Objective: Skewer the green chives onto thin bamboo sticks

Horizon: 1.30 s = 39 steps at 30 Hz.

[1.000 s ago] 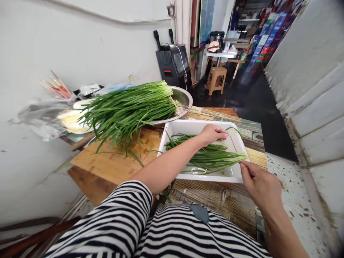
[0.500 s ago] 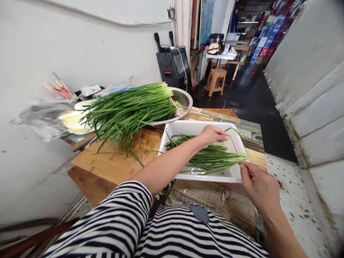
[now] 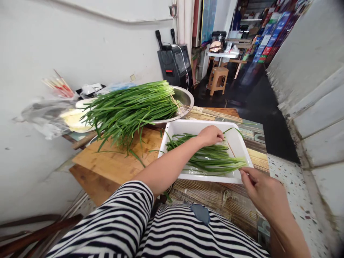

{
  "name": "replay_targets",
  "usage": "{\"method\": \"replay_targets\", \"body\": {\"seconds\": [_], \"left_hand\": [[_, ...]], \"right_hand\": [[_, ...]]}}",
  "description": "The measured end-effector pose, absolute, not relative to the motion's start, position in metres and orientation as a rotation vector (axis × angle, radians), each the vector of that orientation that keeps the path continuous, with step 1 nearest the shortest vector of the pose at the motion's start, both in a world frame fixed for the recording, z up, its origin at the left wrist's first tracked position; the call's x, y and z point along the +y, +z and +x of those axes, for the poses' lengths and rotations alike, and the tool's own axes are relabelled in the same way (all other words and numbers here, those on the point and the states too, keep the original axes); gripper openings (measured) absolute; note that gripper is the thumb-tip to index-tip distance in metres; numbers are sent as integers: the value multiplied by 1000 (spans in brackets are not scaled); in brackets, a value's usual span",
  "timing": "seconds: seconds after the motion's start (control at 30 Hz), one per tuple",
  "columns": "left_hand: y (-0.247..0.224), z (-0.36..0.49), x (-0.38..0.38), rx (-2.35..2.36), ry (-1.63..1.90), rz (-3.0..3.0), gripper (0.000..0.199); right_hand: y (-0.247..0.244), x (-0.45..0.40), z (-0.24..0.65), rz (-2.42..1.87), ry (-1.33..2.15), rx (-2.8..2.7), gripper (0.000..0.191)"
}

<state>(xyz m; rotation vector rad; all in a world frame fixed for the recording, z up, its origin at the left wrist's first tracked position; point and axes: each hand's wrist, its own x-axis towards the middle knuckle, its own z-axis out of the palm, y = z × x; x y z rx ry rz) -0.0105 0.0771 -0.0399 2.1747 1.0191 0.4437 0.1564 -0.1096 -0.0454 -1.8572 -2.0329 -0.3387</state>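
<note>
A white tray (image 3: 212, 124) holds several garlic chives (image 3: 215, 159) lying lengthwise, pale ends to the right. A thin wooden skewer (image 3: 231, 148) crosses at those pale ends, slanting toward my right hand (image 3: 264, 190). Thumb and forefinger of that hand pinch at the tray's right front corner, in line with the skewer; its gripped end is hidden. Above the tray hovers my left hand (image 3: 211, 136), fingers curled together; whether anything is in them cannot be made out. One loose chive blade (image 3: 233, 128) arches over the far right rim.
Behind the tray, a metal bowl (image 3: 188, 98) carries a big heap of chives (image 3: 134, 104). Wooden boards (image 3: 107, 150) lie left of the tray. Red-tipped sticks (image 3: 60, 86) stand at far left near plastic bags (image 3: 45, 114). A black speaker-like box (image 3: 176, 64) stands by the wall.
My left hand has drawn back slightly left from the skewer's far end and its fingers have curled in. My right hand has shifted slightly down and right, still pinching.
</note>
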Motion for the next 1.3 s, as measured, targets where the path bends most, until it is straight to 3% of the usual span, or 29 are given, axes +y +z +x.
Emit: {"method": "replay_targets", "body": {"seconds": [0.2,0.4,0.73,0.93,1.3], "left_hand": [[-69,6,73,1140,121,2550,17],[-68,15,64,1257,27,2592,26],[-55,6,73,1098,745,1648,8],[-48,9,66,989,748,1277,12],[-44,8,63,1044,820,1278,13]], "right_hand": [[-44,-114,156,-2003,-413,-2087,32],[-45,-112,155,-2052,-400,-2087,32],[-52,-102,155,-1928,-346,-1884,39],[-54,-100,156,-1931,-294,-1862,39],[-54,-100,156,-1935,-300,-1873,38]]}}
